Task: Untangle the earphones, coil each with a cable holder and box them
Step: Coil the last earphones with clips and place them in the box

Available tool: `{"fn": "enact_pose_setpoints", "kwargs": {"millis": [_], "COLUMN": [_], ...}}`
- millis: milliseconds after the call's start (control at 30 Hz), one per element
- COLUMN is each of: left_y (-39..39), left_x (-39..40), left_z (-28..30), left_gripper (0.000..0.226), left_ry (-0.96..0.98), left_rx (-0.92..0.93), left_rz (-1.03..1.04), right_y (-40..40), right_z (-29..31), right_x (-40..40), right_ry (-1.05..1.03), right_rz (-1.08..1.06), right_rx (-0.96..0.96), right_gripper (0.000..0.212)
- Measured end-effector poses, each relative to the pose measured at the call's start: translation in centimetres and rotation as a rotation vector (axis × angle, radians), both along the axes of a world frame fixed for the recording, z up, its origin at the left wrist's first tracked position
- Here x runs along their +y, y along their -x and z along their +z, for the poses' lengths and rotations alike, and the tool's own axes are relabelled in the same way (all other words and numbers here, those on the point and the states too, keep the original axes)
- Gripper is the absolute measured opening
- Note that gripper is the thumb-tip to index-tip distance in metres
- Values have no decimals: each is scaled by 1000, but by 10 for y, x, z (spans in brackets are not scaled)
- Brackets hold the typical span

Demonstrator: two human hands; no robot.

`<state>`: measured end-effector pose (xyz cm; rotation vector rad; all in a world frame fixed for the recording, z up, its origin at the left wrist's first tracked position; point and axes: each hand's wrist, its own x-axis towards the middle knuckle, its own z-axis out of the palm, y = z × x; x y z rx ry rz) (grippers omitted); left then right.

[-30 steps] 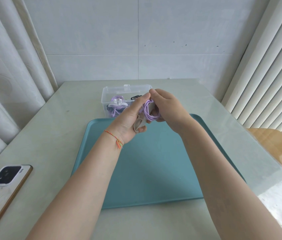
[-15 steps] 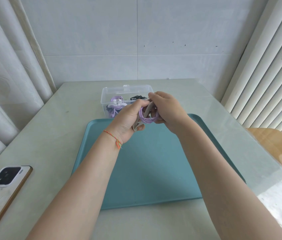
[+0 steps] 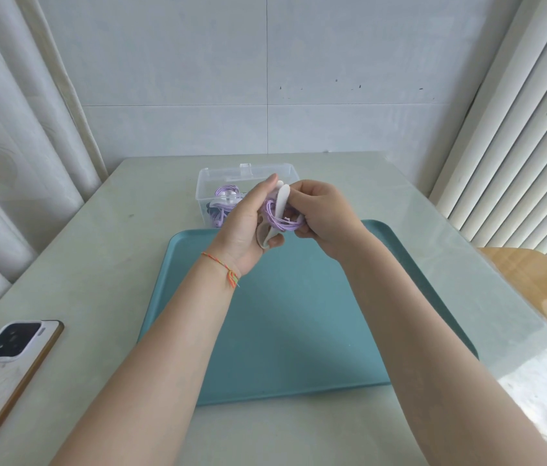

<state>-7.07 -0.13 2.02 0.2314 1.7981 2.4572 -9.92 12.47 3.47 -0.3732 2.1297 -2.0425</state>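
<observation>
Since half a second ago our hands rose slightly. Head view: left hand (image 3: pixel 248 227) grips the white holder (image 3: pixel 278 210), right hand (image 3: pixel 324 213) pinches the purple coil (image 3: pixel 280 218) against it, probably for strapping, above the tray (image 3: pixel 299 331), near the box (image 3: pixel 211 183).

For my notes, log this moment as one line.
left hand: holds cable holder | right hand: grips purple earphone coil | clear box: holds one coil

Left hand (image 3: pixel 245 227) and right hand (image 3: pixel 324 215) gripping coiled purple earphones (image 3: pixel 277 222) and white cable holder (image 3: pixel 280 205) above teal tray (image 3: pixel 285 331), clear box (image 3: pixel 213 183) behind, phone (image 3: pixel 10 358) on tabletop (image 3: pixel 104 264)
</observation>
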Motion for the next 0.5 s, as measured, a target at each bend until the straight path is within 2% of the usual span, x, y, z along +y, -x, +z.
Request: {"fn": "enact_pose_setpoints", "kwargs": {"millis": [133, 233, 267, 367, 400, 500], "left_y": [-1, 0, 0, 2, 3, 3], "left_x": [-3, -2, -1, 3, 3, -1], "left_z": [0, 1, 0, -2, -3, -6], "left_gripper": [31, 58, 58, 22, 19, 29], "left_ry": [56, 62, 58, 135, 204, 476], "left_rx": [27, -21, -22, 12, 31, 101], "left_rz": [-8, 78, 116, 271, 332, 458], "right_y": [-4, -3, -2, 0, 1, 1], "right_z": [1, 2, 1, -1, -2, -6], "right_x": [-3, -2, -1, 1, 0, -2], "right_ry": [-98, -141, -141, -112, -104, -127], "right_rz": [-15, -31, -33, -41, -44, -46], "right_rx": [53, 78, 78, 82, 86, 88], "right_gripper": [20, 18, 17, 17, 19, 21]}}
